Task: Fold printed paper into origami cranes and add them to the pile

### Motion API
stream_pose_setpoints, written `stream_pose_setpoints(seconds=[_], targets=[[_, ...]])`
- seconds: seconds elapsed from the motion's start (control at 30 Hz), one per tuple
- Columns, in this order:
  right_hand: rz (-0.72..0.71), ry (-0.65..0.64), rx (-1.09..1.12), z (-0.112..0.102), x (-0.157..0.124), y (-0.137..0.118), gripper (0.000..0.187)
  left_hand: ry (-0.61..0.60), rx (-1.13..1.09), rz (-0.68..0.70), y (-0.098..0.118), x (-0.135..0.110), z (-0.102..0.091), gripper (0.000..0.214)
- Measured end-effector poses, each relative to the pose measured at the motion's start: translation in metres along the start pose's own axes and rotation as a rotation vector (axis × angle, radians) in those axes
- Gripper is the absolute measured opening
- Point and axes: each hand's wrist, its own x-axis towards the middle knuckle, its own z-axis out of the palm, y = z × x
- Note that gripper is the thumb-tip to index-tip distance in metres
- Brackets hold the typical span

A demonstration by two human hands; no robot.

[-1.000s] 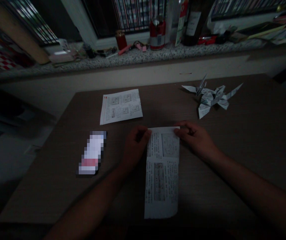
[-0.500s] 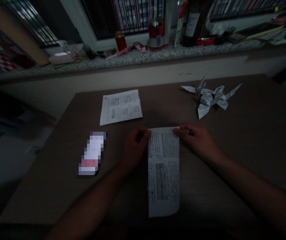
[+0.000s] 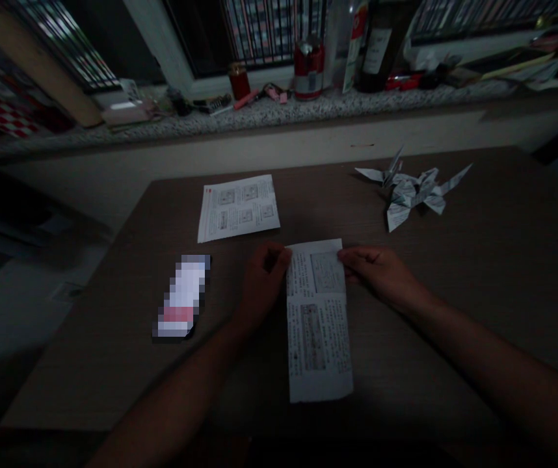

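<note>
A long strip of printed paper (image 3: 318,325), with text, pictures and a crease across its upper half, is between my hands over the table. My left hand (image 3: 266,276) pinches its upper left corner between thumb and fingers. On the other side, my right hand (image 3: 376,270) grips the right edge a little below the top corner. The strip's lower end points toward me. Beyond my right hand lie folded paper cranes (image 3: 413,195), overlapping each other. Another printed sheet (image 3: 240,207) rests past my left hand.
A phone with a blurred screen (image 3: 181,299) lies on the dark wooden table (image 3: 113,305), left of my left forearm. Behind the table runs a stone windowsill (image 3: 201,122) crowded with a red can (image 3: 308,70), a dark bottle (image 3: 376,49), a red jar (image 3: 239,81) and small items.
The strip's far end has tilted slightly left and its near end has lifted or drawn away from me. My right hand has slid from the top corner down the right edge.
</note>
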Motion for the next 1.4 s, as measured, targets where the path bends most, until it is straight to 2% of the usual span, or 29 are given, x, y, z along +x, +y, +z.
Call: stream_pose_setpoints(seconds=[0.1,0.17,0.3,0.37,0.47,0.57,0.7,1.07,1.4], targets=[[-0.024,-0.014,-0.090,-0.004,0.002,0.002,0.038,-0.020,0.035,0.016,0.000,0.002,-0.001,0.020],[-0.090,0.016,-0.222,-0.007,0.004,0.002,0.037,-0.034,0.064,0.031,-0.001,0.005,-0.002,0.020],[-0.454,0.109,-0.632,-0.011,0.003,-0.002,0.032,-0.043,0.148,0.068,-0.005,0.010,-0.003,0.020],[-0.631,0.056,-0.808,-0.014,0.003,-0.003,0.029,-0.051,0.233,0.081,-0.007,0.012,-0.004,0.020],[-0.752,-0.045,-0.955,-0.020,0.006,0.001,0.031,-0.068,0.338,0.103,-0.008,0.015,-0.005,0.020],[-0.779,-0.116,-1.027,-0.028,0.011,0.011,0.033,-0.084,0.386,0.113,-0.010,0.016,-0.005,0.017],[-0.782,-0.144,-1.050,-0.033,0.016,0.020,0.035,-0.110,0.440,0.081,-0.011,0.018,-0.005,0.016],[-0.869,-0.097,-1.110,-0.033,0.028,0.025,0.033,-0.144,0.480,0.086,-0.012,0.020,-0.007,0.013],[-0.791,-0.045,-0.956,-0.027,0.045,0.018,0.016,-0.173,0.561,0.128,-0.014,0.022,-0.008,0.014]])
